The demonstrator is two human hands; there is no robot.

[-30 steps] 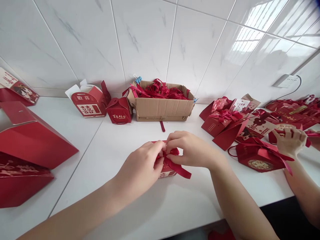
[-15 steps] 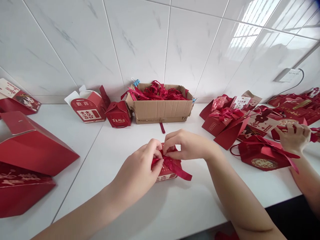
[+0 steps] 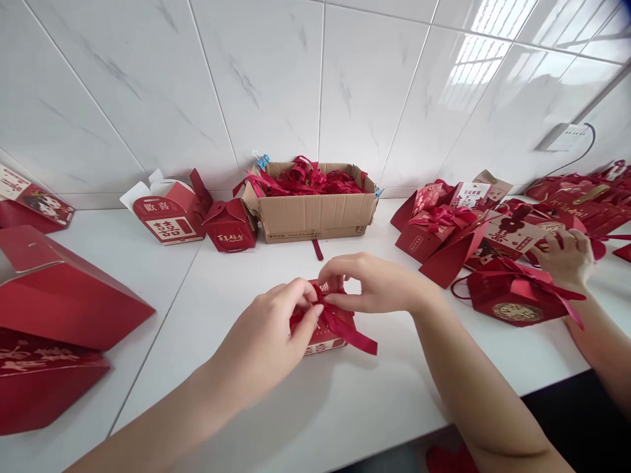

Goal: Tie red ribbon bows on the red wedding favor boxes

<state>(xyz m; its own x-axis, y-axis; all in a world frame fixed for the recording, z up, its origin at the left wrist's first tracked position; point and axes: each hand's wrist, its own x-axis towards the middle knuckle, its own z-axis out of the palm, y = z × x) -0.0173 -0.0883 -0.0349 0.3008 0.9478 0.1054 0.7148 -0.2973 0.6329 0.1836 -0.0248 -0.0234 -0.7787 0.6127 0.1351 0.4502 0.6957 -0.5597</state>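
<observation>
A small red gift box (image 3: pixel 321 345) with gold and white print sits on the white table in front of me. Across its top runs a dark red ribbon (image 3: pixel 353 335), one tail trailing off to the right. My left hand (image 3: pixel 282 320) pinches the ribbon between thumb and forefinger at the middle of the box top. From the far right side, my right hand (image 3: pixel 359 284) is closed on the ribbon at the same spot, its fingers bent down. The knot or loop between my fingertips is partly hidden.
Behind stands a cardboard box (image 3: pixel 315 217) full of red ribbons, a loose ribbon piece (image 3: pixel 317 250) before it. Red gift boxes (image 3: pixel 170 213) line the left, with larger ones (image 3: pixel 69 289) nearer. Ribboned boxes (image 3: pixel 517 295) crowd the right, where another person's hand (image 3: pixel 564 256) reaches in.
My fingers have shifted slightly at the ribbon, the right hand's fingers lifting a little. The other person's hand has moved slightly left. The view has shifted a little.
</observation>
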